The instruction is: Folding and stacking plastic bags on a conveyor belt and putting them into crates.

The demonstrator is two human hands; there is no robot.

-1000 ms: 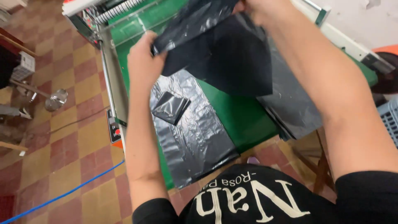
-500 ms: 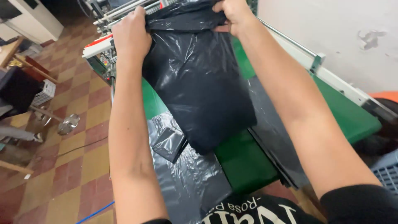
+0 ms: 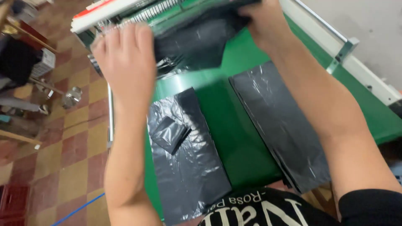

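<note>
Both hands hold a bundle of black plastic bags (image 3: pixel 197 39) over the far end of a green table (image 3: pixel 226 125). My left hand (image 3: pixel 125 62) grips its left edge, my right hand (image 3: pixel 261 21) its right edge near the top of the view. The bundle now lies low, close to the table surface. Below my arms, a flat stack of black bags (image 3: pixel 188 167) lies on the left of the table with a small folded black piece (image 3: pixel 169 134) on top. A second flat stack (image 3: pixel 280 125) lies on the right.
A white and metal machine part (image 3: pixel 121 10) with a toothed bar stands at the table's far end. A metal rail (image 3: pixel 347 50) runs along the right side by a pale wall. Checkered floor tiles, a blue cable (image 3: pixel 75 209) and clutter lie to the left.
The bundle of bags, held up and hanging open before, has been carried forward and lowered towards the table's far end. Both hands moved with it.
</note>
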